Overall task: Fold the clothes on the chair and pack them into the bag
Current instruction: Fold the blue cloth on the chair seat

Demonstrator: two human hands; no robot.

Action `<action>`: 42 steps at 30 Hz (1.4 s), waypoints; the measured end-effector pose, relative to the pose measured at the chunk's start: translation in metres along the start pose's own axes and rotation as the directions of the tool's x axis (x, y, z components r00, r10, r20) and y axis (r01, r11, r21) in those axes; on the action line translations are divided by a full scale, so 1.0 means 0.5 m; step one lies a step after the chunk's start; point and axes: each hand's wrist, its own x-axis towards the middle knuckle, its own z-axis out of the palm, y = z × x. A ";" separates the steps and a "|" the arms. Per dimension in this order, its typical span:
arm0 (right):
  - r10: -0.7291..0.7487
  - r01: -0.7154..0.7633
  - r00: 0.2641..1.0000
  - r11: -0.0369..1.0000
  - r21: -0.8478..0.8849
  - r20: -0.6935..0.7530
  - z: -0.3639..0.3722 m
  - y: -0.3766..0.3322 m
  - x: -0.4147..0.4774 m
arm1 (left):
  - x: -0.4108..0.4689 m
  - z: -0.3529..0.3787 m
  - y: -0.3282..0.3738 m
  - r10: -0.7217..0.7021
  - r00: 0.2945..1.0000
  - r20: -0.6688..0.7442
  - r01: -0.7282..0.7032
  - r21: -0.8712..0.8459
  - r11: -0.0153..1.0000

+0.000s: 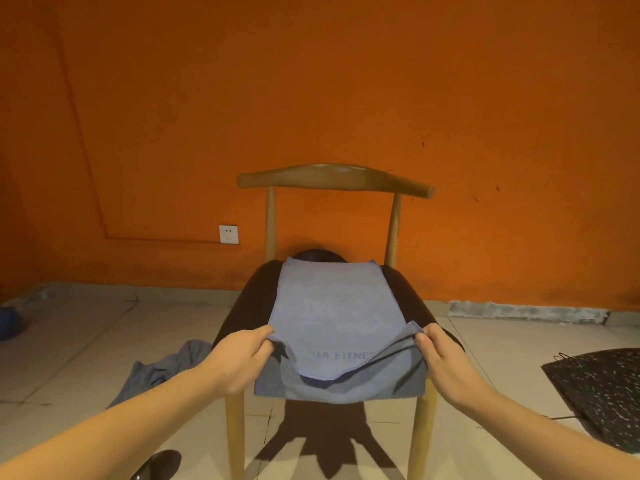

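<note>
A blue-grey cloth (332, 306) with faint lettering lies lengthwise on the dark seat of a wooden chair (242, 306), its near end draped over the seat's front edge. My left hand (242, 355) pinches the cloth's left edge near the front of the seat. At the right edge my right hand (443, 362) pinches the cloth at the same height. Between the two hands the cloth sags in a fold. A second grey garment (162, 372) lies crumpled on the floor left of the chair. No bag is recognisable in view.
An orange wall with a white socket (228, 234) stands close behind the chair. A black speckled mat (602, 393) lies on the tiled floor to the right. A dark shoe tip (159, 464) shows at the bottom left, a blue object (8, 322) at the far left.
</note>
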 end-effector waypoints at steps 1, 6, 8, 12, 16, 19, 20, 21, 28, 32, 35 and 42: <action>0.010 -0.010 1.000 0.999 0.035 0.002 -0.004 0.000 -0.002 | -0.002 -0.005 0.003 -0.017 1.000 -0.002 0.017 -0.065 0.998; 0.116 -0.114 0.993 0.978 0.177 -0.006 -0.023 0.000 0.012 | -0.002 -0.027 0.019 -0.119 0.993 0.009 0.113 -0.397 0.911; 0.159 -0.154 0.987 0.970 0.187 -0.012 -0.030 -0.009 0.036 | 0.012 -0.041 0.029 -0.163 0.986 0.019 0.155 -0.424 0.892; 0.129 -0.119 0.990 0.975 0.186 -0.047 -0.048 -0.045 0.109 | 0.079 -0.076 0.043 -0.162 0.986 -0.038 0.124 -0.480 0.869; 0.154 -0.142 0.986 0.973 0.182 -0.056 -0.061 -0.084 0.194 | 0.171 -0.116 0.062 -0.156 0.975 -0.158 0.062 -0.483 0.874; 0.182 -0.165 0.980 0.967 0.194 -0.075 -0.059 -0.094 0.267 | 0.249 -0.134 0.058 -0.196 0.952 -0.235 0.065 -0.470 0.880; 0.201 -0.181 0.976 0.962 0.203 -0.084 -0.056 -0.094 0.294 | 0.275 -0.136 0.051 -0.210 0.944 -0.254 0.070 -0.467 0.881; 0.220 -0.196 0.971 0.956 0.218 -0.090 -0.051 -0.094 0.321 | 0.301 -0.137 0.042 -0.220 0.937 -0.270 0.076 -0.459 0.885; 0.344 -0.301 0.925 0.922 0.243 -0.163 0.002 -0.063 0.514 | 0.482 -0.109 -0.042 -0.285 0.911 -0.299 0.131 -0.445 0.886; 0.339 -0.316 0.918 0.939 0.135 -0.205 0.035 -0.021 0.625 | 0.580 -0.085 -0.082 -0.321 0.896 -0.307 0.163 -0.446 0.880; 0.320 -0.305 0.919 0.947 0.097 -0.232 0.062 0.000 0.695 | 0.650 -0.068 -0.109 -0.345 0.888 -0.304 0.186 -0.447 0.875; 0.239 -0.266 0.956 0.951 -0.156 -0.173 0.147 0.061 0.795 | 0.759 0.007 -0.180 -0.405 0.898 -0.174 0.346 -0.292 0.892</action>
